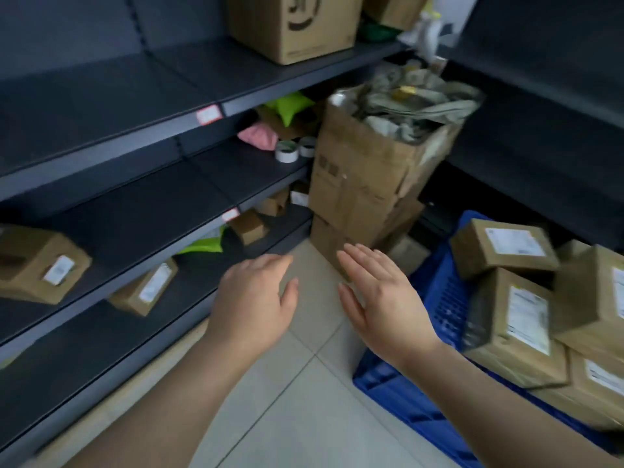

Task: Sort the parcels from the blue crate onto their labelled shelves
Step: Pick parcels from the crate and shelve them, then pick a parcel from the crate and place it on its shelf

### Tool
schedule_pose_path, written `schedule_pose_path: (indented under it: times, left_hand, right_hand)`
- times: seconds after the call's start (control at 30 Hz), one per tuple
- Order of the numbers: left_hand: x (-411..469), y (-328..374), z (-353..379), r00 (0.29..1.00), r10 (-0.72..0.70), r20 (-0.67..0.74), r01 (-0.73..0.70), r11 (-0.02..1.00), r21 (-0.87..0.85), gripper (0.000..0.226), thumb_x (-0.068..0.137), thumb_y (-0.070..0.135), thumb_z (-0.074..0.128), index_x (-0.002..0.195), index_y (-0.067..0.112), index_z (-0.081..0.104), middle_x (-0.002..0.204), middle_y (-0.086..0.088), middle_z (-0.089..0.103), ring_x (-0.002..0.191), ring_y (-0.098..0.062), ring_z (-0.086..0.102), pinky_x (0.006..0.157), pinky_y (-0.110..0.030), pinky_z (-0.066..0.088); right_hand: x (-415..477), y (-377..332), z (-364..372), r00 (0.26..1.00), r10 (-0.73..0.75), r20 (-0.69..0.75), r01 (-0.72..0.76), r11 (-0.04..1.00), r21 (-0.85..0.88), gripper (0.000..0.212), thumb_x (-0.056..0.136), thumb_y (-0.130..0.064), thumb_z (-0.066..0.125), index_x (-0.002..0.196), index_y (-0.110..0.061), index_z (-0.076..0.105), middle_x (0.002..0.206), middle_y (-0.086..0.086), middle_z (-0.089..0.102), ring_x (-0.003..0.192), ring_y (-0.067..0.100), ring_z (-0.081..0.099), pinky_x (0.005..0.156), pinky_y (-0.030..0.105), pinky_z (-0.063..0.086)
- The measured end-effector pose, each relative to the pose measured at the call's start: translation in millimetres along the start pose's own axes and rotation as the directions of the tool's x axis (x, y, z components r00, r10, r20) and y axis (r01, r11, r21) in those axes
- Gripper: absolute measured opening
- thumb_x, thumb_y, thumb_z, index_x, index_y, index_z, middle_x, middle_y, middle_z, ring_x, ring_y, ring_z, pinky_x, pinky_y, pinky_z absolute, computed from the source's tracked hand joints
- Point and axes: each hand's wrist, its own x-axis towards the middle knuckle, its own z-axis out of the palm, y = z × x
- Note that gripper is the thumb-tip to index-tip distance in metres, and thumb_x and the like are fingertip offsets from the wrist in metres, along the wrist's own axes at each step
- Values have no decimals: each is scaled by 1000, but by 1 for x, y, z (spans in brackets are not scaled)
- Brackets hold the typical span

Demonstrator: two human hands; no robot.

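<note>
The blue crate (439, 298) stands on the floor at the right, piled with several brown cardboard parcels (506, 251) bearing white labels. My left hand (256, 305) and my right hand (381, 305) hover empty over the tiled floor, fingers straight, between the crate and the dark shelves (135, 204) on the left. The right hand is just left of the crate's rim. Small labelled parcels lie on the shelves: one (40, 265) on the middle shelf at far left, another (145, 288) one shelf lower. Pink-edged label tags (209, 114) are stuck on the shelf edges.
A tall stack of worn cardboard boxes (368, 177) stuffed with grey wrapping stands in the corner ahead. Tape rolls (287, 152), a pink bag (258, 136) and green bags lie deeper on the shelves. A large printed box (297, 21) sits on the top shelf. More dark shelving runs along the right.
</note>
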Motion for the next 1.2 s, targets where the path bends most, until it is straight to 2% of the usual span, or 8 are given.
schedule_pose_path:
  times: [0.13, 0.33, 0.47, 0.6, 0.8, 0.97, 1.1, 1.2]
  left_hand:
    - [3, 98, 35, 989, 142, 46, -140, 989, -51, 37, 89, 29, 57, 122, 13, 63, 115, -3, 68, 100, -26, 63, 87, -41, 49]
    - [-4, 237, 91, 949, 288, 125, -274, 955, -116, 32, 84, 29, 57, 109, 12, 70, 100, -2, 72, 83, -27, 67, 71, -37, 55]
    - [-10, 319, 123, 935, 329, 134, -311, 940, -143, 29, 85, 24, 64, 111, 11, 69, 102, -2, 71, 87, -28, 66, 76, -37, 54]
    - [-6, 376, 150, 930, 311, 196, -288, 947, -141, 40, 93, 31, 53, 130, 17, 58, 128, 1, 61, 113, -21, 58, 96, -39, 45]
    - [14, 420, 174, 929, 266, 257, -245, 963, -108, 36, 94, 31, 50, 126, 17, 59, 123, -1, 62, 106, -21, 60, 82, -33, 48]
    - [42, 432, 199, 915, 198, 352, -181, 980, -81, 40, 95, 33, 50, 131, 15, 50, 128, -3, 57, 111, -22, 57, 83, -35, 51]
    - [70, 433, 228, 882, 88, 464, -35, 992, -120, 62, 96, 38, 49, 148, 12, 26, 147, -5, 40, 131, -22, 42, 97, -34, 42]
    - [91, 427, 251, 827, 41, 561, 61, 985, -162, 76, 95, 44, 49, 153, 15, 9, 156, -4, 26, 139, -21, 32, 108, -35, 33]
  right_hand:
    - [-74, 69, -56, 985, 158, -66, -160, 987, -32, 42, 92, -28, 49, 129, -10, 56, 134, 6, 55, 128, 20, 47, 109, 39, 36]
    - [-185, 168, -119, 933, 347, -96, -355, 931, -84, 44, 93, -32, 41, 129, -10, 57, 133, 7, 56, 127, 23, 48, 108, 42, 36]
    - [-245, 224, -154, 900, 422, -112, -434, 894, -114, 41, 92, -29, 48, 127, -11, 58, 131, 6, 57, 125, 23, 50, 107, 42, 38]
    - [-283, 270, -179, 851, 508, -131, -521, 847, -107, 38, 90, -22, 60, 126, -11, 58, 130, 7, 58, 123, 24, 51, 105, 43, 40]
    - [-292, 316, -198, 779, 620, -97, -626, 779, -49, 38, 95, -23, 52, 132, -13, 52, 138, 4, 51, 129, 22, 43, 109, 24, 19]
    - [-272, 351, -188, 708, 704, -51, -703, 710, 39, 42, 98, -30, 43, 139, -18, 43, 143, -1, 45, 132, 18, 37, 108, 27, 26]
    - [-249, 374, -175, 656, 755, 12, -753, 652, 92, 42, 98, -32, 43, 138, -20, 42, 142, -3, 44, 125, 19, 43, 102, 30, 34]
    - [-234, 392, -159, 629, 775, 66, -774, 616, 144, 49, 98, -37, 42, 142, -20, 33, 148, -2, 36, 131, 18, 38, 104, 31, 34]
